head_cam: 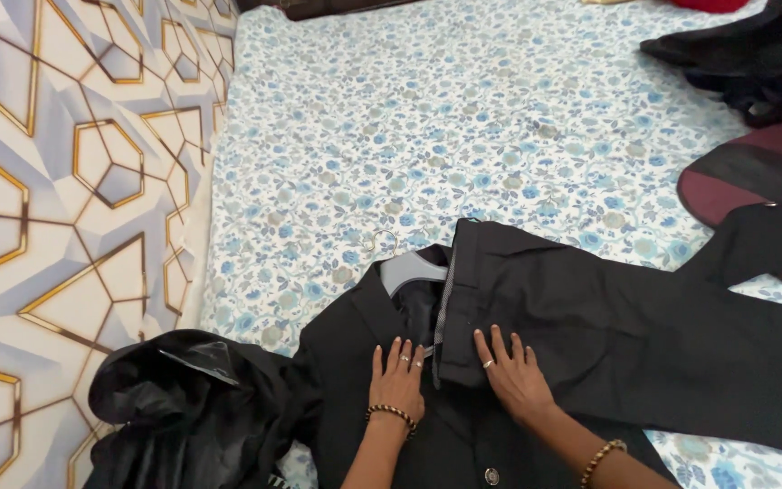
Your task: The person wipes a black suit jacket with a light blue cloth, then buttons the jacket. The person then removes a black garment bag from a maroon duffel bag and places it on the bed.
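A black suit jacket lies on a blue floral bedsheet, still on a grey hanger with a metal hook. Black trousers lie across the jacket, waistband near the collar, legs running to the right. My left hand rests flat on the jacket's lapel, fingers spread, wearing rings and a bead bracelet. Pressed flat on the trousers' waistband edge is my right hand, also ringed, with a bracelet on its wrist. Neither hand grips anything.
A crumpled black plastic garment cover lies at the bed's left edge. A patterned floor with gold-lined hexagons runs along the left. A maroon and black garment and dark clothes lie at the right.
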